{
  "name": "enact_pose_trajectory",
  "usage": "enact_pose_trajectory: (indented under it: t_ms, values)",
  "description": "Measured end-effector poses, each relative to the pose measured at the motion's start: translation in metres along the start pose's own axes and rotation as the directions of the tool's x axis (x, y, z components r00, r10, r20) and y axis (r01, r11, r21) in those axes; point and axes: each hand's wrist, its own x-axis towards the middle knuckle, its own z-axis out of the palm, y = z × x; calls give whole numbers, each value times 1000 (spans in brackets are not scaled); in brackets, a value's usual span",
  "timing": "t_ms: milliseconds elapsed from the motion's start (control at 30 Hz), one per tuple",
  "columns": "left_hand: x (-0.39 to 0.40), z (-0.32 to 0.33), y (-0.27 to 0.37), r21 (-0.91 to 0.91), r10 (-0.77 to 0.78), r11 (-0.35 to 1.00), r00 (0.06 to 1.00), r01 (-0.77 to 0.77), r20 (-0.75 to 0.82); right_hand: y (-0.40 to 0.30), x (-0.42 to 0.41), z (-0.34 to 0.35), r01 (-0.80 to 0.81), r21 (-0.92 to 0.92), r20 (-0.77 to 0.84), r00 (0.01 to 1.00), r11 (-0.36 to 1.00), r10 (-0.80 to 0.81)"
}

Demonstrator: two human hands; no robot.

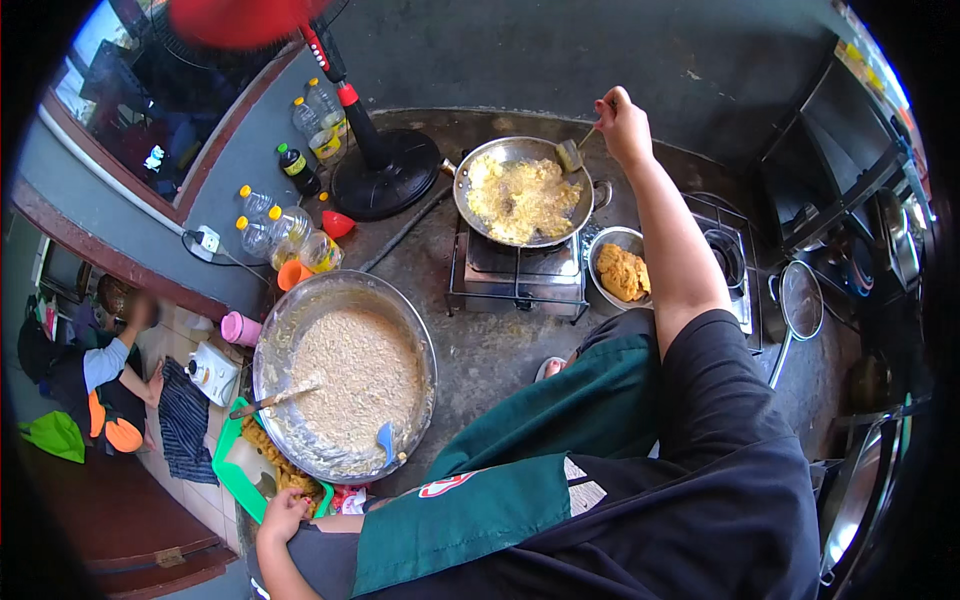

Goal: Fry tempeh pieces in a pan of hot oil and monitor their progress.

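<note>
My right hand (pixel 626 124) grips the thin handle of a metal spatula (pixel 570 155), whose flat head rests at the right side of a frying wok (pixel 594 217). Pale yellow batter pieces (pixel 517 199) bubble in the oil there. At the lower left, my left hand (pixel 283 514) is over my knee, by the edge of a green plastic tray (pixel 232 480) with brown fried pieces (pixel 262 446). Whether its fingers hold anything is unclear. Beside the tray, a large metal basin (pixel 270 330) contains thick batter (pixel 352 382), a wooden-handled spoon (pixel 274 401) and a blue scoop (pixel 385 442).
The wok sits on a gas stove (pixel 517 274). A metal bowl of fried food (pixel 622 274) stands right of it, partly behind my arm. A fan base (pixel 386 176), oil bottles (pixel 289 232) and an orange funnel (pixel 292 275) line the left. Another person (pixel 82 367) sits at far left.
</note>
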Motion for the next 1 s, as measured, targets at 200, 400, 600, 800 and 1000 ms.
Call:
enact_pose_trajectory:
  t_ms: [200,400,600,800,1000]
  values:
    - [1,0,-4,4,6,1000,1000,-6,3,13,-11,25,-15,156,65,998,988,5]
    - [4,-2,-10,54,7,999,1000,-8,11,-2,3,22,2,344,2,1000,939,-3]
    - [-11,0,18,52,17,999,1000,-16,-25,-6,14,50,-60,453,-79,991,889,108]
    - [-34,-13,-5,103,155,987,856,-120,-494,24,29,71,-139,609,-1,984,781,176]
    - [-105,-27,-30,313,128,937,681,156,-721,37,38,77,-165,699,-19,969,696,248]
